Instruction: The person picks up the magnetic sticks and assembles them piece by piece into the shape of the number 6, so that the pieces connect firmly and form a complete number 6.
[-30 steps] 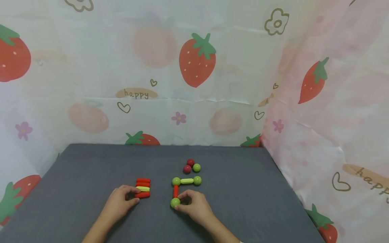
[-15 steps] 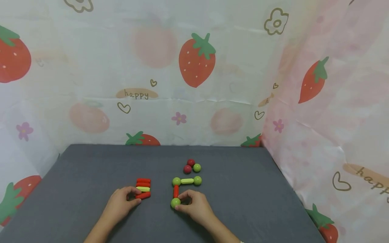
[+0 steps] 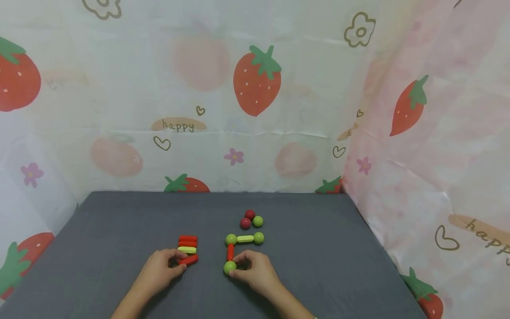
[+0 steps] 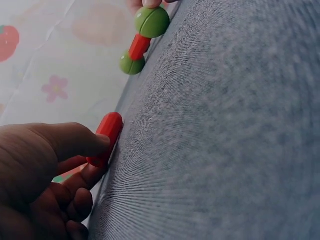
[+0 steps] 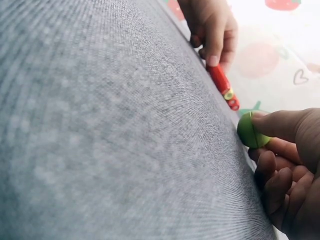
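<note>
My left hand (image 3: 161,271) pinches a red rod (image 4: 106,137) between thumb and fingers, tilted and apart at its right end from the rods behind it. Just beyond lie a pale green rod (image 3: 187,250) and two red rods (image 3: 187,241), side by side. My right hand (image 3: 255,271) pinches a green ball (image 3: 229,267) with thumb and fingertip. That ball sits at the near end of a joined shape: a red rod (image 3: 230,252) leads to a corner green ball (image 3: 231,239), then a pale green rod (image 3: 245,239) and another green ball (image 3: 259,238).
Two dark red balls (image 3: 245,223) and a loose green ball (image 3: 258,221) cluster behind the joined shape. The dark grey tabletop (image 3: 318,248) ends at a strawberry-print cloth (image 3: 255,164) at the back and sides.
My left hand has drawn the nearest red rod slightly toward me and right, turning it out of line with the other rods. The right hand keeps its place on the green ball.
</note>
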Motion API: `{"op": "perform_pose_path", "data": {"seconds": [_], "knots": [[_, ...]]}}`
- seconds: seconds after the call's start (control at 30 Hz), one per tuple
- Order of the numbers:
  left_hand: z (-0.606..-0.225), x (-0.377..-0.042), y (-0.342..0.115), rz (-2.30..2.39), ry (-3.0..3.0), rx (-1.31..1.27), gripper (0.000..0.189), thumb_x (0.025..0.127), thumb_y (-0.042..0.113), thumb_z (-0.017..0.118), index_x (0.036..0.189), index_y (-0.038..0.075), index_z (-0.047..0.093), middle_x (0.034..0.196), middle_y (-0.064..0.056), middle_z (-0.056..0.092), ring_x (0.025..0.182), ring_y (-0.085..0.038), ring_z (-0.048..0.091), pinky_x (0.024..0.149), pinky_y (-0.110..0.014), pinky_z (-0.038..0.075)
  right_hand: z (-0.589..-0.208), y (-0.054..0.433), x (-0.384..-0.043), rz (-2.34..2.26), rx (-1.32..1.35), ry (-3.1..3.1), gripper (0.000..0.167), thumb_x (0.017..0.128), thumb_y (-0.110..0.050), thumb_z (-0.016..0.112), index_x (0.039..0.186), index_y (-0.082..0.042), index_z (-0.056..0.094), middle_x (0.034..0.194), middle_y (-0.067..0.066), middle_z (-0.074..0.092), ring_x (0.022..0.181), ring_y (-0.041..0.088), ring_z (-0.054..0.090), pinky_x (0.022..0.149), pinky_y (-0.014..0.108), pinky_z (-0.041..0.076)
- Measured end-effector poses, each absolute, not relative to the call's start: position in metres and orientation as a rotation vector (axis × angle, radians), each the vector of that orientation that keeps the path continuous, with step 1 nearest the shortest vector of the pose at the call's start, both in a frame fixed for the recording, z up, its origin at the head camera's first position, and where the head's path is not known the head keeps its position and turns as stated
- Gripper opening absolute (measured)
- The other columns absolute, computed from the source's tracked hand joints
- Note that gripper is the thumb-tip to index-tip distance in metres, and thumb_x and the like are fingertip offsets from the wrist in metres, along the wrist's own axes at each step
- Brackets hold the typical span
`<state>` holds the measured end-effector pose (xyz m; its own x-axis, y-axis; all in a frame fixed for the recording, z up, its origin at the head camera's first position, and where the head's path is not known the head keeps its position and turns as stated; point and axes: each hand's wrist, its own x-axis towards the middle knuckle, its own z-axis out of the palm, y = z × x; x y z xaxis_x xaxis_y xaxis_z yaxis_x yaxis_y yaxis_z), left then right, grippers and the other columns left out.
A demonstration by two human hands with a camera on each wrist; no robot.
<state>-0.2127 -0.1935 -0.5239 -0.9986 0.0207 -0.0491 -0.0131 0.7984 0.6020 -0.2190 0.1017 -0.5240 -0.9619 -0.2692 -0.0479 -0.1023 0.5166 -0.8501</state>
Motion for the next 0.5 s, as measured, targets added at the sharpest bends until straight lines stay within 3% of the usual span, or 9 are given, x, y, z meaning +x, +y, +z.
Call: {"op": "perform_pose_path", "data": {"seconds": [0.27,0.5], "knots": [[-0.5195,-0.2103,-0.189,1.144,2.844,-0.035,0.019,0.081,0.023,0.078,0.099,0.022,0.072,0.077,0.003,0.057,0.064,-0.015,0.046,0.057,-0.028,0.034,-0.5215,0.1015,-0.2191,-1.445,-0.332,2.576,0.026,0.071,-0.03,0.087,0.092,-0.024,0.072,0.088,-0.01,0.069,0.051,0.008,0.049,0.046,0.028,0.043],[-0.5179,-0.2079,-0.1854,1.232,2.806,-0.057,0.021,0.08,0.022,0.079,0.1,0.019,0.071,0.074,0.002,0.055,0.062,-0.015,0.046,0.054,-0.027,0.034,-0.5223,0.0995,-0.2216,-1.443,-0.339,2.579,0.027,0.071,-0.029,0.087,0.093,-0.023,0.072,0.089,-0.01,0.07,0.05,0.007,0.052,0.047,0.028,0.045]]}}
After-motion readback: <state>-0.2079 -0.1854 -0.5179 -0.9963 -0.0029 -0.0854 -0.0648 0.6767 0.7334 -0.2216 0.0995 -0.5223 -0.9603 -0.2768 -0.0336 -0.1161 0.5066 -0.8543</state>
